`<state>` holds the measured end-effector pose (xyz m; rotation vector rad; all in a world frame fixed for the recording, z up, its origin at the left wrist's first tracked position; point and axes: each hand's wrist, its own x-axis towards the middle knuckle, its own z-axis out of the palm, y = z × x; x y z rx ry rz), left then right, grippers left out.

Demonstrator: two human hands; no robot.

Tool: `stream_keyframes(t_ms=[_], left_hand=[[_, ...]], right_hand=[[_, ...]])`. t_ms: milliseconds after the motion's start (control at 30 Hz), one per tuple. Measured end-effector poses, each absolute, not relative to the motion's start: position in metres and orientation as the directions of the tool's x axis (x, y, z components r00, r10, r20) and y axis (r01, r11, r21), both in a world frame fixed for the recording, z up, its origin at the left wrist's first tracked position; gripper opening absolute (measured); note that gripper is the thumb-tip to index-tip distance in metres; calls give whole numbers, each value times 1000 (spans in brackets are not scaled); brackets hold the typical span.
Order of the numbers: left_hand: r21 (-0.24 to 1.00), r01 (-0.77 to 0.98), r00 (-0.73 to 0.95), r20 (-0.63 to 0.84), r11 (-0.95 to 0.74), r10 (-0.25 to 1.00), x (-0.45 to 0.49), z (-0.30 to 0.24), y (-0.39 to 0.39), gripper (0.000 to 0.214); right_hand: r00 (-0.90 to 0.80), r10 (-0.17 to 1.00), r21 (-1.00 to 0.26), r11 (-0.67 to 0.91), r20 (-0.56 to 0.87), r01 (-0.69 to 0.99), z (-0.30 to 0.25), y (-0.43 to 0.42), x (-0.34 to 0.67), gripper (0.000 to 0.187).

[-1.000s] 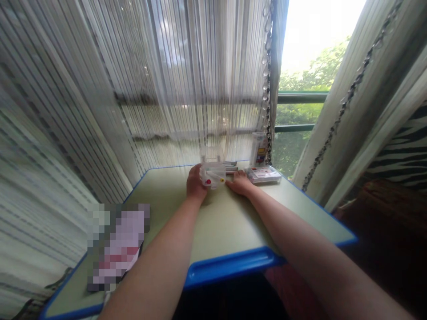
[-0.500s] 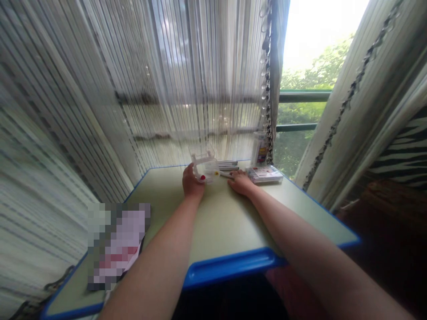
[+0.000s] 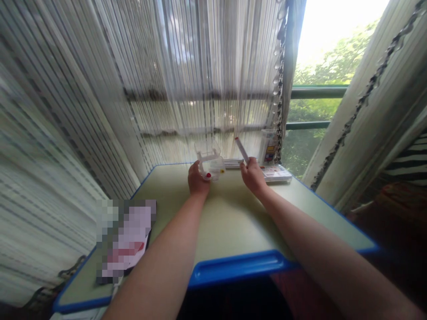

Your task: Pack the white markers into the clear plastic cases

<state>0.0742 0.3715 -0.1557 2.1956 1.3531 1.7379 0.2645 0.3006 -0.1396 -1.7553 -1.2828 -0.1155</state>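
Observation:
My left hand is closed around the left side of a clear plastic box near the table's far edge. The box's lid stands up at the back, and a red piece and a yellow piece show in it. Raised above the table, my right hand grips a white marker pen that tilts up and to the left, its tip end reddish. Several more white pens lie side by side behind, between the two hands.
A flat clear case lies right of my right hand, with a clear upright container behind it. A pixelated flat item is on the left of the table, which has a blue rim. Curtains hang close behind.
My right hand has lifted a white marker pen off the table and tilted it upright. My left hand keeps hold of the clear box. The whole view has shifted slightly.

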Motion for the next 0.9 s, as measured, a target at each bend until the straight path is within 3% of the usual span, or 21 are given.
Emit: stream_keyframes(t_ms=[67, 233, 500, 733, 900], left_hand=[[505, 590, 4, 778, -629, 628, 75, -157, 372, 39], [500, 579, 6, 787, -644, 617, 75, -158, 371, 40], [562, 475, -3, 771, -677, 637, 76, -162, 368, 45], [577, 474, -18, 761, -665, 648, 78, -160, 361, 46], [579, 472, -20, 761, -665, 649, 77, -161, 361, 47]], right_hand=[[423, 670, -596, 36, 610, 802, -141, 301, 265, 26], [210, 564, -397, 231, 798, 888, -142, 298, 260, 32], [17, 597, -333, 422, 802, 843, -141, 282, 245, 28], [283, 583, -458, 175, 761, 872, -145, 282, 247, 32], [327, 616, -566, 239, 717, 789, -139, 279, 247, 44]])
